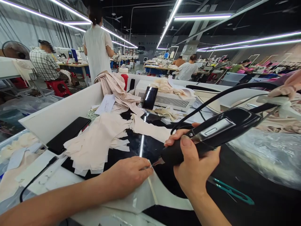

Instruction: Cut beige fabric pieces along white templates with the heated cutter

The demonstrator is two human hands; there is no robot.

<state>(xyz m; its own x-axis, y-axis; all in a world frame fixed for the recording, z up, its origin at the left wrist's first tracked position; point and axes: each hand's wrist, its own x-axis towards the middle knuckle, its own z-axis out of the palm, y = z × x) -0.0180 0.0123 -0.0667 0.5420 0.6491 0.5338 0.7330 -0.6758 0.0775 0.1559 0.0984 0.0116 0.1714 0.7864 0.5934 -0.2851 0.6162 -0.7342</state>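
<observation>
My right hand [195, 166] is closed around a black corded hand tool [211, 131], gripped like a pen, with its metal tip [158, 162] down on a pale fabric piece [162, 191]. My left hand [128, 175] lies on that piece with its fingers curled, pressing the fabric against the glossy black table [270, 201] right beside the tip. A stack of cream fabric pieces [98, 144] lies just beyond my left hand.
A black phone [68, 133] rests on the white side wall at the left. Teal scissors [231, 191] lie to my right. A white box [164, 97] and heaped fabric [115, 91] stand at the back. Clear plastic bags [265, 153] sit right. Other people work at distant tables.
</observation>
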